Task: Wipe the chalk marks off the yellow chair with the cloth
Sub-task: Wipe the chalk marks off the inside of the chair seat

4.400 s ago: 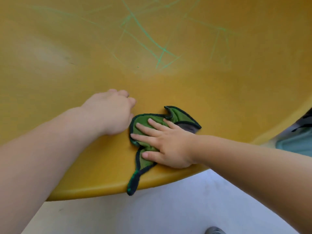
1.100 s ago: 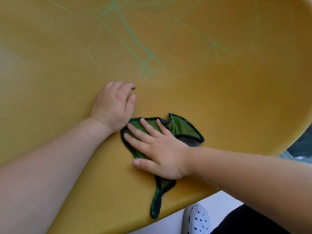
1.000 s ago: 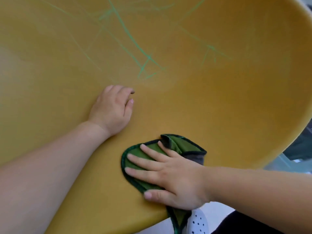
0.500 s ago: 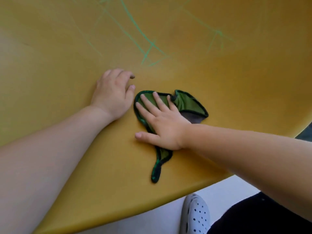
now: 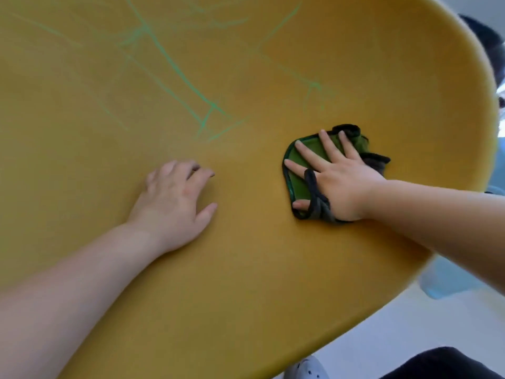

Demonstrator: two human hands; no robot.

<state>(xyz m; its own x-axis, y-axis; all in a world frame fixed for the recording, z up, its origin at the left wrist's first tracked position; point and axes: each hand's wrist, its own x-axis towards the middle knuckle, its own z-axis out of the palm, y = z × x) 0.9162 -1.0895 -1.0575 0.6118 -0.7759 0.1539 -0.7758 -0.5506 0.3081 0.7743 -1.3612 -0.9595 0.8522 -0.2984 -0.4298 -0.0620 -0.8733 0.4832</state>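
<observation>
chair: yellow | chalk marks: green | cloth: green, dark-edged

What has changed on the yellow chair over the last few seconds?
The right hand has slid the green cloth rightward, away from the left hand, so a gap has opened between them. The cloth's dangling tail is now bunched at the hand. The left hand stays pressed on the chair; the green chalk marks remain.

One yellow chair, one green cloth, two hands, one white shoe.
</observation>
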